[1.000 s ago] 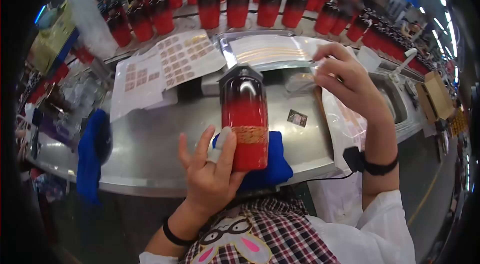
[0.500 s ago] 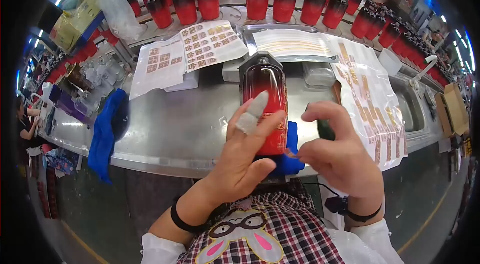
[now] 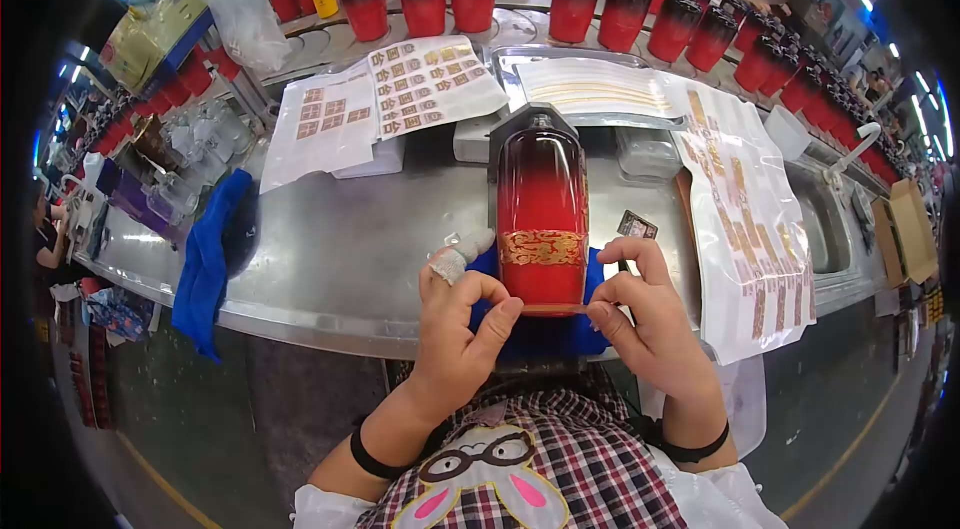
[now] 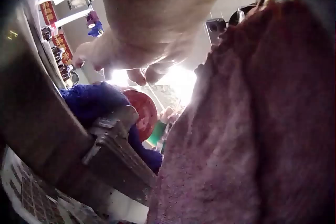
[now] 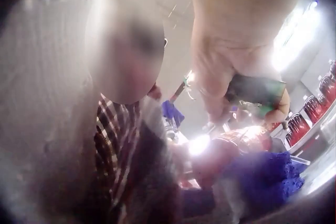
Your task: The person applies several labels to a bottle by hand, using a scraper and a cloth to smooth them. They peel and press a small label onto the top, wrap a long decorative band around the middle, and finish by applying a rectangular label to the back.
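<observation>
A red bottle with a black top (image 3: pixel 542 179) lies on a blue cloth (image 3: pixel 594 334), its neck pointing away, with a gold patterned band (image 3: pixel 543 248) round its lower part. Across its base end a thin strip (image 3: pixel 553 309) is stretched. My left hand (image 3: pixel 455 329) pinches the strip's left end between thumb and forefinger, a pale wrap on one finger. At the other end my right hand (image 3: pixel 655 324) pinches it. The bottle's round base (image 4: pixel 144 116) shows in the left wrist view. A dark green thing (image 5: pixel 257 91) is beside my right fingers; whether they hold it I cannot tell.
Sticker sheets (image 3: pixel 435 89) lie behind on the left, a long sheet (image 3: pixel 745 219) on the right. A tray (image 3: pixel 600 89) stands behind the bottle, a sink (image 3: pixel 822 219) at far right. A second blue cloth (image 3: pixel 208 264) hangs over the left edge. Red bottles (image 3: pixel 575 4) line the back.
My right hand has come down from the sheets to the bottle's base. My left hand has moved off the bottle's face to its lower left and now pinches the strip. The bottle's gold band faces up.
</observation>
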Tool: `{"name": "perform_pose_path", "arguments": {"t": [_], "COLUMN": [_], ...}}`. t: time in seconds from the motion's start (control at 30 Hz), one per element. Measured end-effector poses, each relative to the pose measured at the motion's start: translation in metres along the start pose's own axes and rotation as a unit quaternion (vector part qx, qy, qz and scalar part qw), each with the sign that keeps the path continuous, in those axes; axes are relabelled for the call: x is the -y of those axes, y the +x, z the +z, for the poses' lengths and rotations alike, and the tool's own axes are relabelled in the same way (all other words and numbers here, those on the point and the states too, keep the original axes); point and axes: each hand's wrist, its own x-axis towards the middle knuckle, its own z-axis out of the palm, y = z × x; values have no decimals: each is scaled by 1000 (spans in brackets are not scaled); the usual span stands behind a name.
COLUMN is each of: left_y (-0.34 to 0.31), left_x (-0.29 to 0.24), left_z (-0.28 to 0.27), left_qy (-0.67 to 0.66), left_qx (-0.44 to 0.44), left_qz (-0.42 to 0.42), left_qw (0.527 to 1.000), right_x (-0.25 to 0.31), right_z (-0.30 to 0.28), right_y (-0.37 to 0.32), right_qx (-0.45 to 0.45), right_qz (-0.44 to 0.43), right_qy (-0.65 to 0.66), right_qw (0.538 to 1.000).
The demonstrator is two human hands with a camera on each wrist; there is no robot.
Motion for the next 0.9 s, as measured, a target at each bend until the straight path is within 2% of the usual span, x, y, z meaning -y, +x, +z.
{"name": "perform_pose_path", "arguments": {"t": [0.2, 0.3, 0.4, 0.5, 0.7, 0.9], "left_y": [-4, -5, -11, -10, -8, -7], "left_x": [7, 12, 24, 30, 26, 28], "left_z": [2, 3, 6, 12, 18, 24], "left_qy": [-24, -99, -175, -220, -171, -196], "left_qx": [2, 9, 24, -13, -5, -11], "left_qz": [-37, -87, -171, -142, -98, -101], "left_qw": [999, 991, 969, 965, 980, 975], "right_x": [-6, -5, -5, -5, -8, -12], "right_z": [1, -1, -3, -3, -3, -3], "right_y": [-4, -4, -6, -6, -9, -12], "right_qx": [0, 4, 6, 8, 5, 2], "right_qz": [27, 24, 30, 31, 36, 43], "right_qy": [16, -2, 1, 2, 12, 19], "right_qw": [999, 1000, 1000, 999, 999, 999]}}
